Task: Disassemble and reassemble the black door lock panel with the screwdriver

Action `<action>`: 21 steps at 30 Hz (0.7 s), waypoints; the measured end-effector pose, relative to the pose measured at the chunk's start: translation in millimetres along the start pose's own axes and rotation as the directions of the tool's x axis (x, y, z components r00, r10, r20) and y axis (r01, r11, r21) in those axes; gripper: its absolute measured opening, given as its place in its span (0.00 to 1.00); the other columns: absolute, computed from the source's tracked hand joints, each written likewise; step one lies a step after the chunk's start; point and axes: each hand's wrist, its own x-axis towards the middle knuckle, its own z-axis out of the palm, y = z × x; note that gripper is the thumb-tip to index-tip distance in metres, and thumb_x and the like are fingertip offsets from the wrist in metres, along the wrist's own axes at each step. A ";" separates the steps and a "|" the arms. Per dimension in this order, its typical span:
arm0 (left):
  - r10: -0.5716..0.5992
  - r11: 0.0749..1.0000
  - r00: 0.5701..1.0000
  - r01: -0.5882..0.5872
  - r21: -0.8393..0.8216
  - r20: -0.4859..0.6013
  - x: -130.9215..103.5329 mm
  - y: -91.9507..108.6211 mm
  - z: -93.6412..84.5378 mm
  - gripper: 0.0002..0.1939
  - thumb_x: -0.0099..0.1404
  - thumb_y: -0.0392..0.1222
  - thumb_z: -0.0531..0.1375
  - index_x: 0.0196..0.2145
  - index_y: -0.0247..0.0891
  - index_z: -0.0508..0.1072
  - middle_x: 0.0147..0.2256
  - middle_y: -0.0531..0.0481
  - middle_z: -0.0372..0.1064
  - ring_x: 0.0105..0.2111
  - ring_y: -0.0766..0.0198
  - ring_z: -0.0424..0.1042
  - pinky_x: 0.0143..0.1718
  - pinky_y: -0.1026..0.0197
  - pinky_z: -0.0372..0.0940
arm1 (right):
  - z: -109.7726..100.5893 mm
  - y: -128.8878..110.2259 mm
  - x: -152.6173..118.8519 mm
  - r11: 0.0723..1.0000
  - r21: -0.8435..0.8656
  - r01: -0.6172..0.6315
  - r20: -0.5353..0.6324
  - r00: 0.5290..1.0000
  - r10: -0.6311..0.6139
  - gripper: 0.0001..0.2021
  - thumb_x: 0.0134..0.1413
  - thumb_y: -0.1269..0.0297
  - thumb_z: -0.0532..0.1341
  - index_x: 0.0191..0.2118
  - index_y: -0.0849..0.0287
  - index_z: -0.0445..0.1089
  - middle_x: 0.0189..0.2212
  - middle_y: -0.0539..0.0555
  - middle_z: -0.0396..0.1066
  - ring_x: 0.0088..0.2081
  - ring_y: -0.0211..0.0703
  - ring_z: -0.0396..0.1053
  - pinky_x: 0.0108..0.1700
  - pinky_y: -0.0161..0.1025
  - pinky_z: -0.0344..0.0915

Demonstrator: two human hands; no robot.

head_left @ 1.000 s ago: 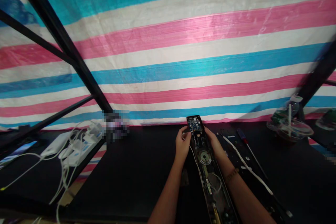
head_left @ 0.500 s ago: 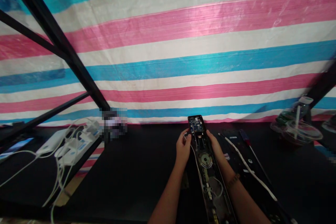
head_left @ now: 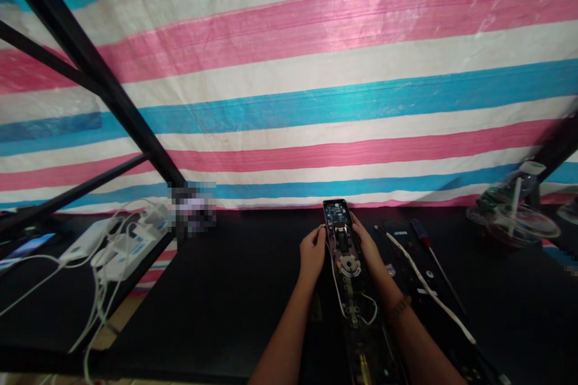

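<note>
A long, narrow black electronic device [head_left: 347, 295] lies open in front of me, its inner parts showing. At its far end is a blue circuit board [head_left: 336, 213], with a round metal part [head_left: 349, 265] nearer to me. My right hand [head_left: 366, 246] is closed round the device's right edge, fingers partly hidden. Beside the left edge, my left hand [head_left: 312, 249] pinches the end of a thin white wire [head_left: 335, 280]. This wire runs down along the device's left side. Whatever is at the pinched tip is too small to make out.
Right of the device lie a white-sleeved cable [head_left: 427, 286], a screwdriver [head_left: 422, 233] and several small parts. Farther right stand a plastic bottle [head_left: 526, 177] and a clear plastic container [head_left: 519, 222]. A power strip [head_left: 129, 255] with tangled white cables is at the left, near a black metal frame [head_left: 121, 114].
My left hand has drawn slightly left, off the device's edge, with the wire end in its fingers. The device's tilt has shifted a little, and my right hand stays on it.
</note>
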 end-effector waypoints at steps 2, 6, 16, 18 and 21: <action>-0.004 0.998 1.000 0.004 0.055 0.005 0.1 -1.0 -0.8 0.19 0.66 0.52 0.56 0.39 0.35 0.81 0.39 0.43 0.80 0.40 0.52 0.76 0.45 0.52 0.68 | -0.8 0.5 1.3 1.000 -0.019 -0.010 -0.021 1.000 0.010 0.30 0.42 0.44 0.68 0.51 0.52 0.75 0.60 0.53 0.68 0.64 0.57 0.60 0.67 0.52 0.49; 0.000 0.996 1.000 0.000 0.084 0.000 0.7 -4.1 -1.6 0.16 0.65 0.49 0.58 0.37 0.36 0.81 0.37 0.43 0.80 0.38 0.52 0.76 0.44 0.52 0.69 | 1.0 -1.3 0.0 0.999 0.007 -0.036 -0.046 0.998 0.036 0.28 0.38 0.44 0.71 0.47 0.51 0.77 0.56 0.52 0.71 0.62 0.58 0.62 0.67 0.52 0.51; -0.021 0.996 0.999 0.025 0.084 -0.044 2.0 -14.3 -3.1 0.13 0.62 0.45 0.59 0.37 0.35 0.80 0.35 0.43 0.79 0.36 0.55 0.77 0.41 0.55 0.69 | 0.2 -0.1 3.8 0.998 -0.045 -0.051 -0.056 0.997 0.048 0.22 0.36 0.47 0.71 0.39 0.52 0.80 0.47 0.53 0.78 0.58 0.59 0.67 0.65 0.53 0.54; -0.016 0.995 0.999 0.020 0.099 -0.046 1.9 -14.5 -3.2 0.13 0.63 0.46 0.59 0.37 0.35 0.79 0.35 0.43 0.79 0.36 0.55 0.76 0.41 0.55 0.68 | -0.4 1.2 4.2 0.997 -0.053 -0.057 -0.073 0.996 0.053 0.19 0.36 0.49 0.71 0.37 0.51 0.81 0.45 0.53 0.79 0.58 0.60 0.67 0.64 0.54 0.55; -0.005 0.992 0.999 0.011 0.124 -0.046 1.6 -13.5 -3.2 0.15 0.64 0.49 0.59 0.37 0.36 0.79 0.35 0.43 0.78 0.35 0.56 0.75 0.41 0.56 0.67 | -1.4 3.0 3.8 0.996 -0.063 -0.064 -0.107 0.993 0.057 0.16 0.37 0.52 0.70 0.36 0.51 0.80 0.42 0.54 0.80 0.58 0.60 0.67 0.63 0.55 0.56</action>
